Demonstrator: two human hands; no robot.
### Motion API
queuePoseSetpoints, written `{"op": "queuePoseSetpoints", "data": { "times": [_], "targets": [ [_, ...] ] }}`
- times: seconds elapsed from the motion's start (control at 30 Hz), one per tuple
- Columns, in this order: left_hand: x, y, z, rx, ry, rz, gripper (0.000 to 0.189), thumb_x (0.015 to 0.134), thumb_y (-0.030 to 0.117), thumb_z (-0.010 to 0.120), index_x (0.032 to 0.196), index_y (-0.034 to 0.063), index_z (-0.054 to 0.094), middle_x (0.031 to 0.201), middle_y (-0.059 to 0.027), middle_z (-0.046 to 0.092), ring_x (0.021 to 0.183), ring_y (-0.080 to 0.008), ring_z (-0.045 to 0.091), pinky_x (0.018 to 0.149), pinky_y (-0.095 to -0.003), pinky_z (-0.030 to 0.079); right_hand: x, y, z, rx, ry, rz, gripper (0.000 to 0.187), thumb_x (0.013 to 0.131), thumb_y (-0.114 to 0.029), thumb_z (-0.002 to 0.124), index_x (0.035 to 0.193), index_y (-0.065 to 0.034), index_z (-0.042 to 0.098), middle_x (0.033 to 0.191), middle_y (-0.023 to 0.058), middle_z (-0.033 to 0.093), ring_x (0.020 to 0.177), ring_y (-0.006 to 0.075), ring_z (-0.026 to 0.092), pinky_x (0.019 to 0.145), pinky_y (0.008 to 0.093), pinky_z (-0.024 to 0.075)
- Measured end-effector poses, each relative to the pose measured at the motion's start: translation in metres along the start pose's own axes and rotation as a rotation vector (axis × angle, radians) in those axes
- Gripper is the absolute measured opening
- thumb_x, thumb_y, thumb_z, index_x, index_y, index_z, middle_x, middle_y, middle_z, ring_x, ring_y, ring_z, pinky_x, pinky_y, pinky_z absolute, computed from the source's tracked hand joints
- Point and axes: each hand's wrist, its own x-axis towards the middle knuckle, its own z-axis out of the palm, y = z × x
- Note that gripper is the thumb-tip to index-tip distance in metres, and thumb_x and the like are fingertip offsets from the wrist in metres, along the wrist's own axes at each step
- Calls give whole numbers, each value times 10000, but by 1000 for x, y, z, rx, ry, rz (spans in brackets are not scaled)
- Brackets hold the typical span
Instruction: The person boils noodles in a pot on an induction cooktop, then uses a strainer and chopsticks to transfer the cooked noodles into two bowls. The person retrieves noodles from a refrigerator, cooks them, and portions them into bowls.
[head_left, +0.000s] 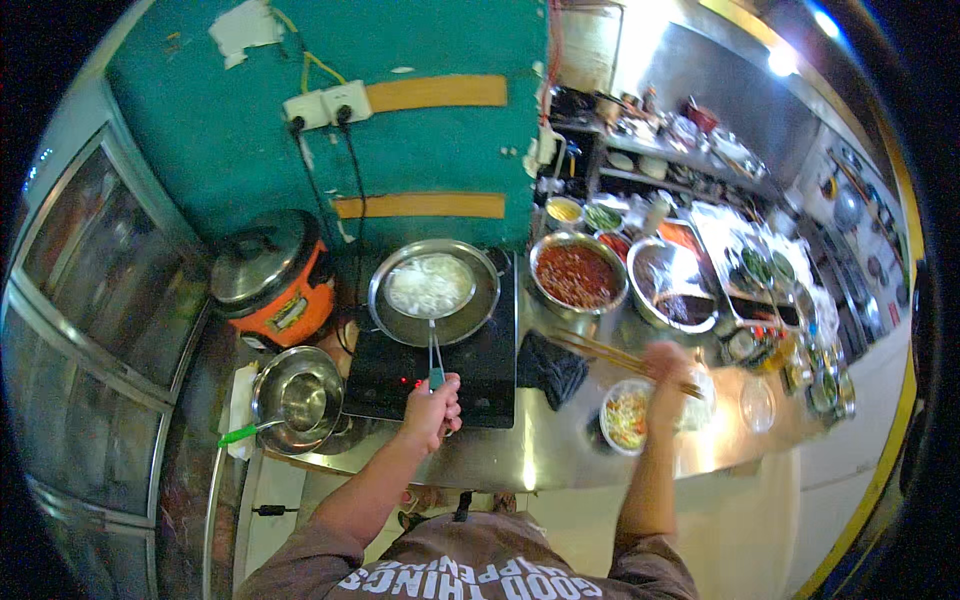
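Observation:
My left hand (433, 414) grips the teal handle of a wire strainer (432, 337). Pale noodles (429, 283) fill the strainer's basket, which rests in a steel pot (486, 315) on a black induction cooktop (480, 394). Wooden chopsticks (600, 351) are held in my right hand (667, 371), which is slightly blurred over the counter's right side. Their tips point left, above a dark cloth (553, 369). Just below is a bowl of shredded vegetables (626, 417). A white bowl (699, 405) beside it is partly hidden by my right hand.
Left of the cooktop stand an orange rice cooker (281, 304) and a steel basin (274, 375) with a green-handled ladle (244, 433). Behind the chopsticks are a bowl of reddish sauce (577, 271) and another steel bowl (637, 300). Several jars (825, 382) line the right edge.

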Motion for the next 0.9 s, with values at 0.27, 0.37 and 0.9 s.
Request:
{"op": "queuePoseSetpoints", "data": {
  "times": [0.27,0.37,0.9],
  "targets": [
    [-3,6,-1,12,0,-20,136,961,226,707,1016,145,613,696,43,483,527,-99,470,435,-306,416,44,53,312,-175,-685,-399,244,959,-168,702,815,21,644,764,91,633,697,210,604,638,353,476],
    [-6,12,-5,-18,-25,-59,116,969,226,700,995,150,616,695,46,482,540,-98,479,446,-307,418,57,63,317,-280,-765,-102,403,1028,-319,634,782,0,652,656,27,619,600,150,571,587,331,463],
    [-6,24,-17,3,-67,-57,173,970,109,589,1140,96,616,738,19,497,567,-123,500,456,-322,428,68,92,313,-213,-672,115,591,1089,-422,473,627,-56,501,624,54,566,512,132,507,479,297,408]
  ]
}}
